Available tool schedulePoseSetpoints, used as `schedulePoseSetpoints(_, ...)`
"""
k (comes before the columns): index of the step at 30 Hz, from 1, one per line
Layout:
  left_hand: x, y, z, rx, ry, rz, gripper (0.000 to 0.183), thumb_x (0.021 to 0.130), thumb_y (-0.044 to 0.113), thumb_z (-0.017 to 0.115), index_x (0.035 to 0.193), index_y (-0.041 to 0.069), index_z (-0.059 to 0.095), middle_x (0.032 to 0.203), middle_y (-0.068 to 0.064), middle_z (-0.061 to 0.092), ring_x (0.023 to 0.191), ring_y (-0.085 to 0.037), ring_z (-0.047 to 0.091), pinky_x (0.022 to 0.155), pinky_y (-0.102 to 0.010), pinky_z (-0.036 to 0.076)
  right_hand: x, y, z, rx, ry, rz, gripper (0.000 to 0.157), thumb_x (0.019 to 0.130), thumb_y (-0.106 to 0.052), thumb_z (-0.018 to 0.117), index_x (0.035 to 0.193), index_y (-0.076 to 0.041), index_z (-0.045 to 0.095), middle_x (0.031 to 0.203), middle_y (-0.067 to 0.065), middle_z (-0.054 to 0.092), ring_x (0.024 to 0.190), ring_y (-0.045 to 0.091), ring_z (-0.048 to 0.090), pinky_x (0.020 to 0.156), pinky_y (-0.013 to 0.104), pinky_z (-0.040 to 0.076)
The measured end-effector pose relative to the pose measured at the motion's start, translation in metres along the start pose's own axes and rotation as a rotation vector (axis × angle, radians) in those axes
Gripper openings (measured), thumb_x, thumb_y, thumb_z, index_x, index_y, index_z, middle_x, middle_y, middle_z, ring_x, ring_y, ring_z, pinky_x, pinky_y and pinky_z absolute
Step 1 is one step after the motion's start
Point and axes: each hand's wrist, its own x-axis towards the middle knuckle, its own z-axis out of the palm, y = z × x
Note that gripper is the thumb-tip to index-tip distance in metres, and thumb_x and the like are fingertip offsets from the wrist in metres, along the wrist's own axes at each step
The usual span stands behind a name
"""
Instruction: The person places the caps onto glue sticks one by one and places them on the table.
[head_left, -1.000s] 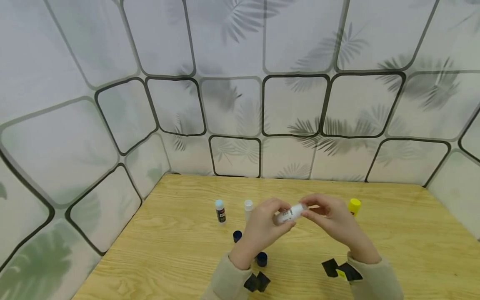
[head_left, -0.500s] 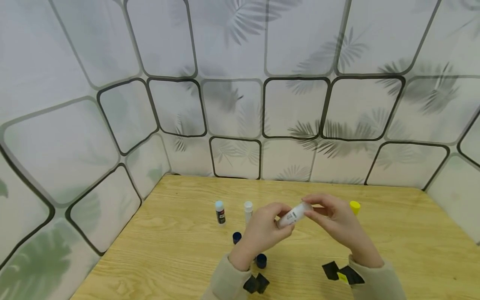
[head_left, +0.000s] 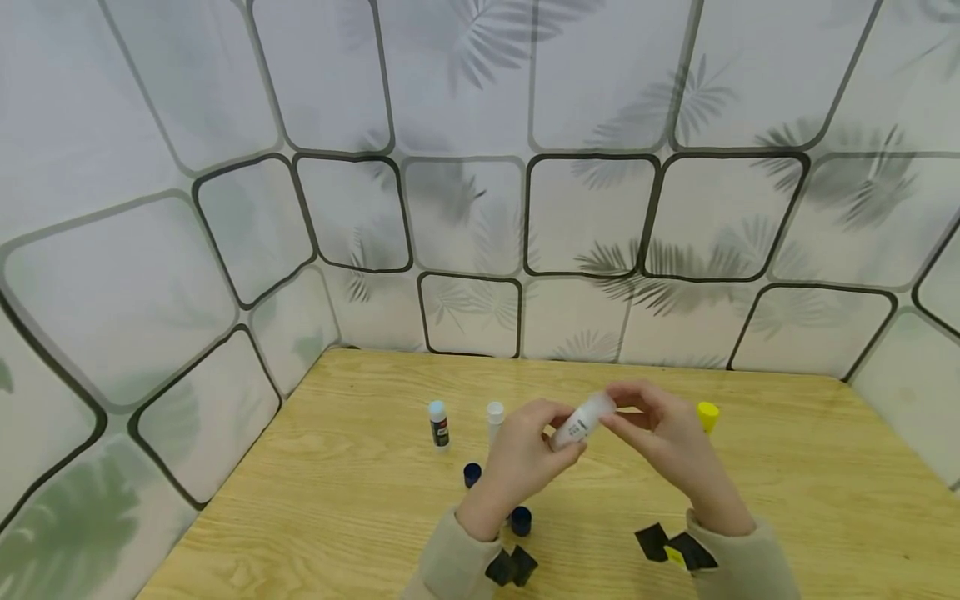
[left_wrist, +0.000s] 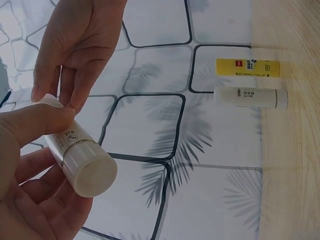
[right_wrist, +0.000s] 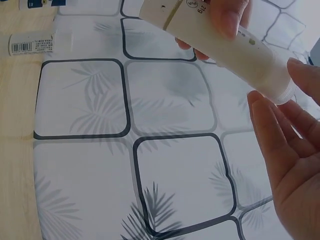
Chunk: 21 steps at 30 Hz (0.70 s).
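Both hands hold a white glue stick (head_left: 577, 427) tilted above the table, its right end higher in the head view. My left hand (head_left: 525, 450) grips the body, thumb across it near the "21g" print. My right hand (head_left: 660, 442) pinches the ribbed cap end (right_wrist: 282, 87) with thumb and fingertips, as the right wrist view shows. The flat, translucent base of the glue stick (left_wrist: 95, 175) faces the left wrist camera.
On the wooden table (head_left: 337, 517) stand a dark glue stick with light blue cap (head_left: 439, 427), a white one (head_left: 495, 417) and a yellow one (head_left: 707, 417). Two dark blue round tops (head_left: 472, 474) show beside the left forearm. A patterned curtain (head_left: 465, 208) rises behind.
The glue stick now tilts more steeply, its right end raised. My right hand has shifted slightly up and left with it; the left hand keeps its grip.
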Motion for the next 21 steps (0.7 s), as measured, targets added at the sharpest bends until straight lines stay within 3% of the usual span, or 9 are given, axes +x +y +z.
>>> schedulePoseSetpoints(11,-0.0027,0.0001,0.0036,-0.059,0.032,-0.042,0.025,0.074,0.014,0.072,0.096,0.008,0.061,0.086,0.001,0.058,0.077,-0.005,0.052,0.06,-0.012,0.043,0.0003,-0.0031,0.0056,-0.08,0.006,0.161,0.023,0.077,-0.006,0.067,0.098,0.001,0.059,0.086,0.008,0.063,0.076,0.009,0.06,0.061,0.025,0.05)
schedulePoseSetpoints(21,-0.0001,-0.0031,0.0043,0.067,0.029,0.001,0.029,0.073,0.019,0.073,0.097,0.01,0.06,0.087,0.003,0.057,0.076,-0.005,0.051,0.061,-0.013,0.041,0.0035,-0.0018,0.007,-0.081,0.007,0.156,0.018,0.078,-0.006,0.066,0.094,0.001,0.06,0.083,0.007,0.063,0.074,0.012,0.061,0.059,0.022,0.05)
